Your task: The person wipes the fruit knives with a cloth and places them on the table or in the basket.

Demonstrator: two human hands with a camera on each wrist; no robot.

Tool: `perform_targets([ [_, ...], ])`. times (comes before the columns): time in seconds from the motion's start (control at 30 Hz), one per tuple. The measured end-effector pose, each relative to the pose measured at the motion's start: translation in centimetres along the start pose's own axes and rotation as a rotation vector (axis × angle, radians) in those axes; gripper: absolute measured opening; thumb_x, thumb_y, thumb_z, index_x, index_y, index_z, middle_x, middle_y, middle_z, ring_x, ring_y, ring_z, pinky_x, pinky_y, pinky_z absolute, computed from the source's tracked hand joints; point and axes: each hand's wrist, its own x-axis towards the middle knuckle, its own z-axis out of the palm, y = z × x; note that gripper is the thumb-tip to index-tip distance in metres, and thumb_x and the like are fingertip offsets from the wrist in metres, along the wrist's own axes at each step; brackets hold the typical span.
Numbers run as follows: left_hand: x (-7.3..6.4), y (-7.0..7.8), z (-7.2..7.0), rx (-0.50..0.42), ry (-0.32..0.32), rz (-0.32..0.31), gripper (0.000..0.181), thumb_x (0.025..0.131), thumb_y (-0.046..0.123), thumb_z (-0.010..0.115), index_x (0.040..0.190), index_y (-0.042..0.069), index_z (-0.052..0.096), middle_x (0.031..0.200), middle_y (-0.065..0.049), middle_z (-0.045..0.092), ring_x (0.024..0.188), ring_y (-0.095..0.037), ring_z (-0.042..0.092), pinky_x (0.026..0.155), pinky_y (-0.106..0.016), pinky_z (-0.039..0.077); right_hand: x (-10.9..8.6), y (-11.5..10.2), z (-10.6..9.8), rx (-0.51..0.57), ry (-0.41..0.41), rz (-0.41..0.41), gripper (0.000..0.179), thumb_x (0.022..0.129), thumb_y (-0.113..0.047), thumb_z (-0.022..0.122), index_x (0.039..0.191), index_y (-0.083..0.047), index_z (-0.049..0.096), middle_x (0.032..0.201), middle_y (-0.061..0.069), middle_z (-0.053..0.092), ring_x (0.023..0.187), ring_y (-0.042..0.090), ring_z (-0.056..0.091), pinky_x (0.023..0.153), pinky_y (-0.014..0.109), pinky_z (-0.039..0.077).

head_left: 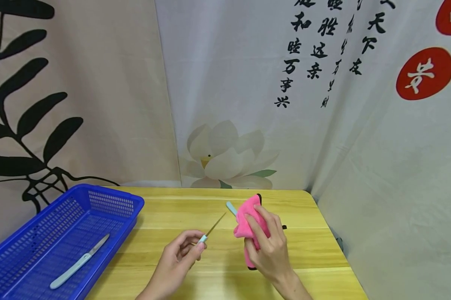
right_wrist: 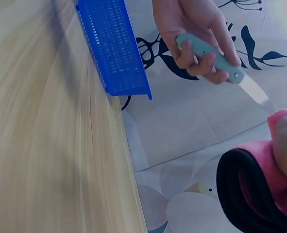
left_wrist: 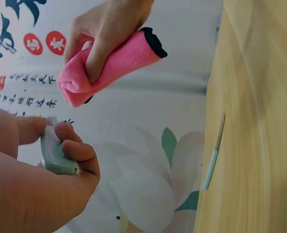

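My left hand (head_left: pixel 180 258) grips a small knife by its pale green handle (right_wrist: pixel 209 54). The knife's blade (right_wrist: pixel 254 91) points up and away, toward the cloth. My right hand (head_left: pixel 272 243) holds a bunched pink cloth (head_left: pixel 252 221) with black edging, its fingers and thumb pressed into the folds. In the right wrist view the blade tip is close to the cloth; whether they touch I cannot tell. A second knife (left_wrist: pixel 214 158) lies on the table beyond the hands. In the head view only its light handle (head_left: pixel 231 208) shows, the rest hidden behind the cloth.
A blue mesh basket (head_left: pixel 131 216) stands at the table's left, with a third knife (head_left: pixel 79 261) lying inside. The wooden table (head_left: pixel 300 258) ends at a printed curtain (head_left: pixel 232 83) behind and at the right.
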Motion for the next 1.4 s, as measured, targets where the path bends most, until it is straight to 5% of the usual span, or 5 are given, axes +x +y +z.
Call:
perform_targets([
  [0.27, 0.3, 0.2, -0.2, -0.138, -0.080, -0.125, 0.038, 0.119, 0.023, 0.057, 0.149, -0.001, 0.059, 0.119, -0.005, 0.071, 0.089, -0.010, 0.064, 0.072, -0.019, 0.054, 1.5, -1.6, 0.4, 0.026, 0.080, -0.169, 0.032, 0.109, -0.014, 0.057, 0.120, 0.000, 0.083, 0.128, 0.032, 0.075, 0.102, 0.042, 0.068, 0.078, 0.044, 0.064],
  [0.67, 0.4, -0.1, 0.3, -0.212, -0.196, -0.125, 0.047, 0.121, 0.027, 0.054, 0.154, -0.006, 0.051, 0.109, 0.001, 0.070, 0.088, -0.006, 0.063, 0.073, -0.018, 0.053, 1.7, -3.7, 1.3, -0.056, 0.008, -0.390, 0.025, 0.110, -0.020, 0.063, 0.116, -0.008, 0.084, 0.127, 0.022, 0.078, 0.105, 0.040, 0.068, 0.086, 0.045, 0.063],
  [1.13, 0.3, -0.3, 0.0, -0.233, -0.266, -0.076, 0.042, 0.122, 0.024, 0.050, 0.151, -0.006, 0.054, 0.113, 0.002, 0.069, 0.087, -0.003, 0.059, 0.072, -0.015, 0.050, 1.3, -3.4, 1.2, -0.114, -0.034, -0.340, 0.027, 0.112, -0.018, 0.059, 0.119, -0.009, 0.083, 0.133, 0.019, 0.077, 0.105, 0.039, 0.069, 0.086, 0.044, 0.065],
  [1.4, 0.2, -0.2, -0.1, -0.242, -0.274, -0.109, 0.044, 0.122, 0.026, 0.052, 0.154, -0.005, 0.053, 0.122, 0.001, 0.070, 0.087, -0.003, 0.058, 0.071, -0.015, 0.049, 1.4, -2.4, 1.1, -0.133, -0.017, -0.323, 0.027, 0.111, -0.017, 0.059, 0.119, -0.009, 0.083, 0.131, 0.020, 0.078, 0.104, 0.040, 0.069, 0.086, 0.044, 0.063],
])
